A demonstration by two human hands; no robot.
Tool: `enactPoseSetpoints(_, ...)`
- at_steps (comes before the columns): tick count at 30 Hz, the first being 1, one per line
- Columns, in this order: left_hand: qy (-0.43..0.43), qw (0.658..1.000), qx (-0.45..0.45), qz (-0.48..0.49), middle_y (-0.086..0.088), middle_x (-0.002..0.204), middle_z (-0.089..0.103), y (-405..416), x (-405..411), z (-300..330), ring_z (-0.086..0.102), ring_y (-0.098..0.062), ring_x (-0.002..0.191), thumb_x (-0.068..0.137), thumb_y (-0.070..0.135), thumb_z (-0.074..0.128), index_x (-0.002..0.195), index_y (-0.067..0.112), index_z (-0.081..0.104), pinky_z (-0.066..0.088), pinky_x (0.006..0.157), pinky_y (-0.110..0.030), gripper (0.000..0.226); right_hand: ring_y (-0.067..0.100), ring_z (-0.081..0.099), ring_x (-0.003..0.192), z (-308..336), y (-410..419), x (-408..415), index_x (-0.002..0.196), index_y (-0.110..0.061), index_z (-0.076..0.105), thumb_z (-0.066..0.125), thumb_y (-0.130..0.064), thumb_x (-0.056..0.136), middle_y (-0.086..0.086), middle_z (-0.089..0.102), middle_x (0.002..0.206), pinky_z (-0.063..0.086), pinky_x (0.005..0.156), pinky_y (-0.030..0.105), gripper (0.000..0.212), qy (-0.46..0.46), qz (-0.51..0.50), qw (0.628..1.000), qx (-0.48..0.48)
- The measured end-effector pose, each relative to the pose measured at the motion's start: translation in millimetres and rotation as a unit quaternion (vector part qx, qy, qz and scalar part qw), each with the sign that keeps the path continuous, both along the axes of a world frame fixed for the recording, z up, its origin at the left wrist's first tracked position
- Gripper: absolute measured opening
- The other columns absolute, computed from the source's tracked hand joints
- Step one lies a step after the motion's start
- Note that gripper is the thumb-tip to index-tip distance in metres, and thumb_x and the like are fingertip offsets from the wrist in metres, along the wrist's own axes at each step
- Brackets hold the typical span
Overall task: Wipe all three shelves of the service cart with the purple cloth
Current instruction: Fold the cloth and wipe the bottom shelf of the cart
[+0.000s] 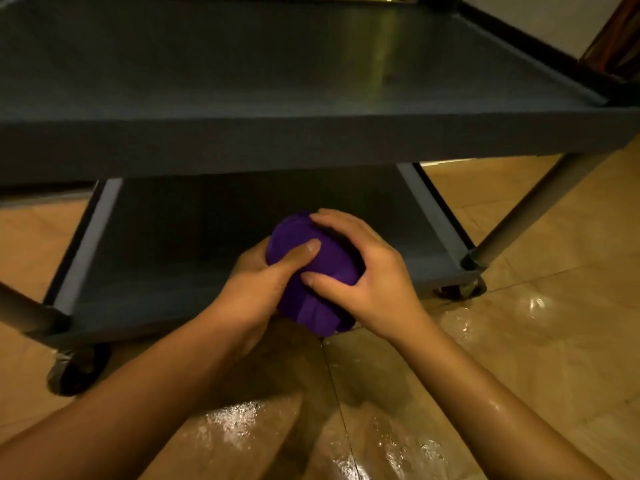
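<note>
The purple cloth [313, 271] is bunched into a ball, held in the air in front of the cart's lowest shelf [166, 244]. My left hand [263, 275] grips it from the left with the thumb across its top. My right hand [360, 271] wraps it from the right, fingers curled over it. The grey service cart fills the upper view: a wide shelf [277, 74] lies above and the lowest shelf sits in shadow under it. A third shelf is not in view.
Metal cart legs [526, 209] slant down at right and at left [24, 310]. Castors stand at front left [76, 368] and front right [460, 289]. The tan tiled floor [519, 341] shines with water patches below my arms.
</note>
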State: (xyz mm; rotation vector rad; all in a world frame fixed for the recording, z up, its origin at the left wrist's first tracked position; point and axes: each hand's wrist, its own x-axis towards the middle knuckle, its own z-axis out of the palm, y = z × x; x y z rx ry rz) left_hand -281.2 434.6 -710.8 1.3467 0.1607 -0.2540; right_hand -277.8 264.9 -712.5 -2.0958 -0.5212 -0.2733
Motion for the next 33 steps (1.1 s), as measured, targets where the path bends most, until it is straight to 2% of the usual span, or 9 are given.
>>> enactPoseSetpoints(5,0.027,0.990,0.137,0.022,-0.004,0.099,0.077,-3.8,8.8,-36.6,0.074,-0.020,0.091,0.082,0.028,0.079,0.103,0.026,0.069,0.059,0.084,-0.039,0.023,0.012,0.022,0.151,-50.4,11.1,-13.1,0.148,-0.041,0.043,0.078,-0.042,0.079,-0.009,0.022,0.166,0.029,0.118,0.029,0.078,-0.017,-0.057,0.995,-0.084)
enactPoseSetpoints(8,0.045,0.975,0.217,0.019,0.001,0.092,0.072,-3.7,14.4,-52.6,0.070,-0.016,0.084,0.083,0.025,0.077,0.095,0.029,0.064,0.057,0.071,-0.030,0.018,0.012,0.026,0.150,-77.0,20.4,-20.3,0.149,-0.046,0.038,0.077,-0.042,0.076,-0.011,0.020,0.166,0.035,0.117,0.033,0.083,0.034,-0.006,0.995,-0.096)
enactPoseSetpoints(16,0.077,0.986,0.146,0.030,-0.013,0.106,0.073,14.2,13.9,-87.9,0.070,-0.026,0.095,0.084,0.017,0.077,0.104,0.017,0.068,0.058,0.088,-0.043,0.022,0.004,0.056,0.115,-113.5,31.9,-6.5,0.141,-0.050,0.043,0.079,-0.040,0.076,-0.012,0.054,0.135,0.050,0.089,0.015,0.076,0.174,-0.001,0.984,-0.027)
enactPoseSetpoints(19,0.052,0.985,0.165,0.000,0.000,0.105,0.068,18.8,26.3,-88.1,0.067,-0.014,0.085,0.089,0.023,0.072,0.112,0.022,0.061,0.061,0.059,-0.031,0.026,0.003,0.062,0.104,-115.2,31.5,19.2,0.129,-0.048,0.058,0.079,-0.026,0.075,-0.010,0.064,0.126,0.050,0.084,0.011,0.061,0.197,-0.035,0.980,0.006)
enactPoseSetpoints(22,0.031,0.983,0.183,-0.008,0.003,0.120,0.061,47.2,38.9,-89.9,0.067,-0.019,0.098,0.090,0.032,0.069,0.145,0.031,0.039,0.060,0.074,-0.036,0.063,0.013,0.067,0.106,-113.2,27.8,50.6,0.122,-0.037,0.066,0.080,-0.014,0.077,-0.003,0.070,0.120,0.055,0.096,0.031,0.052,0.213,-0.067,0.973,0.053)
enactPoseSetpoints(25,-0.031,0.931,0.363,-0.034,0.003,0.144,0.047,87.3,36.8,-96.1,0.055,-0.021,0.122,0.087,0.056,0.062,0.150,0.042,0.032,0.044,0.101,-0.036,0.071,0.017,0.066,0.110,-110.4,29.0,79.0,0.127,-0.029,0.064,0.081,-0.016,0.081,-0.002,0.069,0.119,0.055,0.099,0.036,0.051,0.203,-0.070,0.974,0.066)
enactPoseSetpoints(29,-0.115,0.790,0.588,-0.128,-0.006,0.161,0.031,115.9,34.7,-102.7,0.036,-0.030,0.142,0.083,0.082,0.034,0.156,0.034,0.024,0.032,0.113,-0.046,0.087,0.018,0.066,0.108,-111.1,29.7,109.2,0.128,-0.021,0.065,0.081,-0.010,0.081,-0.003,0.069,0.115,0.054,0.096,0.030,0.051,0.163,-0.094,0.978,0.092)
enactPoseSetpoints(31,-0.149,0.709,0.670,-0.161,-0.009,0.163,0.028,125.3,39.2,-104.4,0.032,-0.031,0.145,0.083,0.080,0.022,0.157,0.030,0.022,0.028,0.116,-0.048,0.090,0.012,0.066,0.105,-111.4,15.5,121.0,0.127,-0.021,0.067,0.081,-0.012,0.080,-0.007,0.070,0.110,0.053,0.093,0.022,0.050,0.143,-0.119,0.976,0.115)
enactPoseSetpoints(33,-0.134,0.680,0.703,-0.159,-0.010,0.163,0.026,138.7,45.8,-108.6,0.029,-0.031,0.147,0.084,0.078,0.020,0.158,0.029,0.019,0.025,0.118,-0.050,0.088,0.006,0.065,0.104,-111.1,-10.4,134.8,0.127,-0.026,0.066,0.080,-0.020,0.080,-0.013,0.070,0.107,0.048,0.088,0.010,0.050,0.109,-0.165,0.975,0.101)
